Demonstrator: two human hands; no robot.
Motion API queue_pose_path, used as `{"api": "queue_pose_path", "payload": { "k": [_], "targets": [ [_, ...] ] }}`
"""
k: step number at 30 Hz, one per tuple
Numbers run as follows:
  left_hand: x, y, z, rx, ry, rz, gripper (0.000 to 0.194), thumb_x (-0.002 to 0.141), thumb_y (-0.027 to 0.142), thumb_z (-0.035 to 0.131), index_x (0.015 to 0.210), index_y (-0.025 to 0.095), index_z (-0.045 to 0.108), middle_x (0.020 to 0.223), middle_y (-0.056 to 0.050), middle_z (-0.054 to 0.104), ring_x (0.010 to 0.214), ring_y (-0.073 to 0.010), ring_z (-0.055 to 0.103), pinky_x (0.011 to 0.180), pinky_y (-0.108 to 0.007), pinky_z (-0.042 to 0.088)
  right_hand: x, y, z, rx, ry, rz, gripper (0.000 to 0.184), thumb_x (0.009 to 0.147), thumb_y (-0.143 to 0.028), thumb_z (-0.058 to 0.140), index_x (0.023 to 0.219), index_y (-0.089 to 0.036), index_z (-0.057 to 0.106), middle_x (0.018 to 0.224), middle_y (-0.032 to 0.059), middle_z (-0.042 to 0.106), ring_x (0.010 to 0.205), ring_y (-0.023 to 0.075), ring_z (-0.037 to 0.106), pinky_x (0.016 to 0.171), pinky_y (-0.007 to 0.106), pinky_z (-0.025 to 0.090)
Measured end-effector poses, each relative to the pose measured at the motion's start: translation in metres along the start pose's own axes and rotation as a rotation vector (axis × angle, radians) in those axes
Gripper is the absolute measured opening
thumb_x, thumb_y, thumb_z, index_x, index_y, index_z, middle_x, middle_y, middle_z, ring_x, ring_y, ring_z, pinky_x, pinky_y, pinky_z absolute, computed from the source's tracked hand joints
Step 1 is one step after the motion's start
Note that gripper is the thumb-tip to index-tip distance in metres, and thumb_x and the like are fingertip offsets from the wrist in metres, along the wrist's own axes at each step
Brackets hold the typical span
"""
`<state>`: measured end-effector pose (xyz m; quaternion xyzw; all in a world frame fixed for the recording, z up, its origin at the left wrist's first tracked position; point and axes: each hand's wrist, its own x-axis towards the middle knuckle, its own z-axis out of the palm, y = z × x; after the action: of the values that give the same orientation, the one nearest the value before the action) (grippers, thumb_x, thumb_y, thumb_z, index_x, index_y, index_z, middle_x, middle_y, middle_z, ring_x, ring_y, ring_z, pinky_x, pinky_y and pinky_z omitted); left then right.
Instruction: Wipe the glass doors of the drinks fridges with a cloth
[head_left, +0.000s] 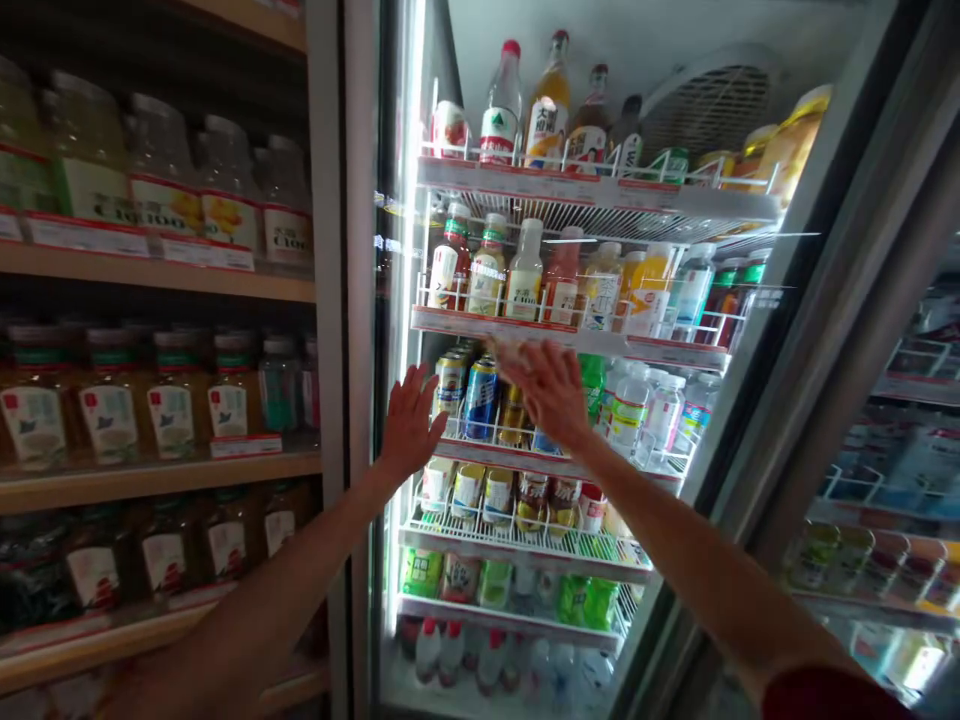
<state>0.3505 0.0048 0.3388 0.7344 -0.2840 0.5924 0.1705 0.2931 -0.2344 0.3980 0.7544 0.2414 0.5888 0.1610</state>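
My left hand (411, 420) is raised at the left side of the lit drinks fridge, fingers spread and nothing in it. Just right of it stand a gold-topped can (450, 383) and a blue can (480, 402) on the middle wire shelf. My right hand (553, 395) reaches up in front of the same shelf, fingers stretched out and slightly blurred, with no held thing visible. Behind it, a gold can (513, 418) and a green bottle (592, 380) are partly covered. Whether either hand touches anything I cannot tell.
Bottles such as an orange soda bottle (548, 115) fill the upper fridge shelves. Canned drinks (469, 492) and green packs (422, 570) sit lower. A wooden shelf (157, 478) of bottles is at left. The fridge's dark door frame (787, 330) slants at right.
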Motion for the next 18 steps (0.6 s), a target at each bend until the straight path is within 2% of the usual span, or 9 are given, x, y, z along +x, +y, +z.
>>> {"api": "queue_pose_path", "payload": {
  "k": [2,3,6,7,8,12,13,14,18],
  "targets": [
    [0.005,0.014,0.005,-0.014,0.012,0.02,0.059,0.089,0.033,0.04,0.142,0.02,0.017,0.148,-0.012,0.02,0.138,-0.0247,0.012,0.111,-0.047,0.019,-0.009,0.015,-0.007,-0.015,0.037,0.165,0.051,0.083,-0.023,0.05,0.133,-0.03,0.039,0.146,0.0021,0.028,0.138,0.0296,0.012,0.109,0.056,0.018],
    [0.007,0.02,0.008,-0.02,0.015,0.033,0.059,0.089,0.032,0.04,0.142,0.02,0.017,0.148,-0.012,0.02,0.138,-0.0247,0.012,0.111,-0.047,0.018,-0.019,0.017,-0.009,-0.008,0.023,0.153,0.051,0.083,-0.023,0.05,0.132,-0.031,0.039,0.146,0.0014,0.028,0.138,0.0293,0.012,0.109,0.055,0.018],
    [0.012,0.038,0.014,-0.032,0.0,0.086,0.059,0.088,0.031,0.042,0.141,0.02,0.018,0.148,-0.011,0.021,0.138,-0.0243,0.013,0.112,-0.046,0.017,-0.053,0.017,-0.015,0.041,-0.124,-0.124,0.051,0.082,-0.022,0.051,0.13,-0.034,0.041,0.142,-0.0017,0.036,0.137,0.0237,0.016,0.111,0.048,0.021],
    [0.013,0.044,0.016,-0.033,-0.008,0.1,0.06,0.088,0.031,0.042,0.141,0.019,0.018,0.148,-0.011,0.021,0.138,-0.0241,0.013,0.112,-0.046,0.017,-0.06,0.019,-0.017,0.052,-0.159,-0.181,0.051,0.081,-0.022,0.052,0.13,-0.034,0.041,0.141,-0.0019,0.037,0.137,0.0226,0.018,0.111,0.047,0.022],
    [0.015,0.049,0.018,-0.032,-0.011,0.109,0.06,0.088,0.031,0.042,0.141,0.019,0.019,0.148,-0.011,0.021,0.138,-0.0241,0.012,0.112,-0.046,0.017,-0.064,0.024,-0.019,0.053,-0.163,-0.176,0.051,0.081,-0.021,0.052,0.13,-0.034,0.042,0.141,-0.0013,0.037,0.137,0.0227,0.019,0.111,0.047,0.022],
    [0.023,0.072,0.027,-0.031,0.004,0.114,0.06,0.087,0.03,0.043,0.141,0.017,0.019,0.147,-0.012,0.022,0.138,-0.0245,0.012,0.112,-0.047,0.016,-0.057,0.052,-0.027,-0.032,0.037,0.209,0.05,0.082,-0.022,0.051,0.13,-0.029,0.043,0.148,0.003,0.023,0.138,0.0289,0.013,0.11,0.053,0.019],
    [0.025,0.078,0.029,-0.034,0.005,0.118,0.06,0.087,0.03,0.043,0.141,0.017,0.02,0.147,-0.013,0.023,0.138,-0.0245,0.012,0.112,-0.047,0.016,-0.058,0.055,-0.029,-0.04,0.06,0.24,0.05,0.082,-0.022,0.051,0.13,-0.029,0.043,0.149,0.0027,0.021,0.138,0.0294,0.012,0.11,0.053,0.019],
    [0.026,0.084,0.031,-0.036,0.006,0.125,0.06,0.087,0.029,0.043,0.141,0.017,0.02,0.147,-0.013,0.024,0.138,-0.0245,0.013,0.112,-0.047,0.016,-0.063,0.055,-0.03,-0.037,0.049,0.216,0.049,0.081,-0.021,0.051,0.13,-0.03,0.044,0.149,0.0019,0.022,0.138,0.0292,0.012,0.11,0.053,0.019],
    [0.029,0.103,0.037,-0.04,0.013,0.176,0.06,0.087,0.029,0.046,0.14,0.016,0.021,0.145,-0.014,0.028,0.138,-0.0243,0.014,0.112,-0.048,0.015,-0.09,0.054,-0.035,0.005,-0.15,-0.096,0.049,0.081,-0.023,0.052,0.128,-0.034,0.044,0.143,-0.0007,0.035,0.137,0.0247,0.017,0.111,0.049,0.022]
  ]
}}
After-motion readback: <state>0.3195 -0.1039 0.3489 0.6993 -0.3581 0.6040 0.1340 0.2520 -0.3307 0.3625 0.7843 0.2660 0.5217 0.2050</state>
